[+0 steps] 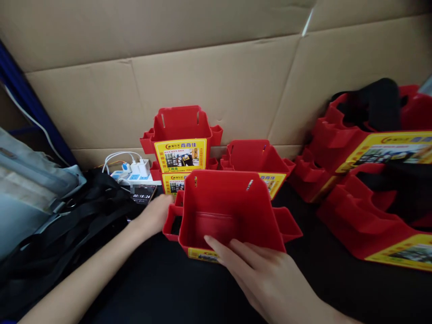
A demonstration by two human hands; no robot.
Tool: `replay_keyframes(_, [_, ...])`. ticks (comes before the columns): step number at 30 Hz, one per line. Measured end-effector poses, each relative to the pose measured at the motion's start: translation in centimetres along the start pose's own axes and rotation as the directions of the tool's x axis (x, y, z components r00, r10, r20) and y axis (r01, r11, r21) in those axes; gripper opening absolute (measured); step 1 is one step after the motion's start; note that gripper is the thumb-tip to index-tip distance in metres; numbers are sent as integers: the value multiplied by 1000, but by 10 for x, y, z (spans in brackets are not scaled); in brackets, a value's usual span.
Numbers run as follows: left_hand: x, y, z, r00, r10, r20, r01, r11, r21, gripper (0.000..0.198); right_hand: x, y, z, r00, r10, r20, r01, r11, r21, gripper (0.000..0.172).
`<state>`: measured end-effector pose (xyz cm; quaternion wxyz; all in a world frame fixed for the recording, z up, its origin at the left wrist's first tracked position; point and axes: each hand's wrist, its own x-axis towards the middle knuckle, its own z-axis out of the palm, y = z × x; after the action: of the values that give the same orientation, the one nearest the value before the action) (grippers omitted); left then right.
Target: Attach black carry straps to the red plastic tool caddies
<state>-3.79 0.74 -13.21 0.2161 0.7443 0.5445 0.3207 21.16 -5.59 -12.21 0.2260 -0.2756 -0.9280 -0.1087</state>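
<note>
A red plastic tool box [232, 198] with side pockets tilts so that its open top faces me. My right hand [259, 265] reaches over its near rim, fingers against the inside of the labelled wall; the thumb is hidden. My left hand [160, 211] is at the box's left side, by a side pocket, with its fingers out of sight behind it. Just behind stand a stack of red tool boxes [182, 123] with yellow labels and another red tool box [253, 155], partly covered by the near one.
More red tool boxes [340, 153] with black straps [381, 103] stand at right. Black webbing [97, 216], a phone timer [143, 193] and a power strip [138, 171] with plugged-in chargers lie left, beside a grey-blue bag [30, 180]. A cardboard wall [216, 90] closes the back.
</note>
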Motion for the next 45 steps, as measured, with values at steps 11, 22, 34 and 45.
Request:
replay_keyframes(11, [-9, -4, -47, 952, -179, 248, -46, 719, 694, 14, 1, -18, -21, 999, 53, 2, -53, 998, 35, 42])
replay_keyframes(22, [17, 22, -49, 978, -71, 198, -53, 827, 559, 23, 44, 11, -86, 987, 157, -42, -145, 966, 214, 24])
replay_keyframes(34, [43, 118, -52, 844, 523, 117, -534, 839, 103, 19, 96, 68, -41, 952, 246, -181, -157, 901, 404, 48])
replay_keyframes(45, [46, 88, -91, 989, 78, 128, -89, 993, 81, 33, 96, 125, -48, 691, 602, -401, -217, 702, 678, 12])
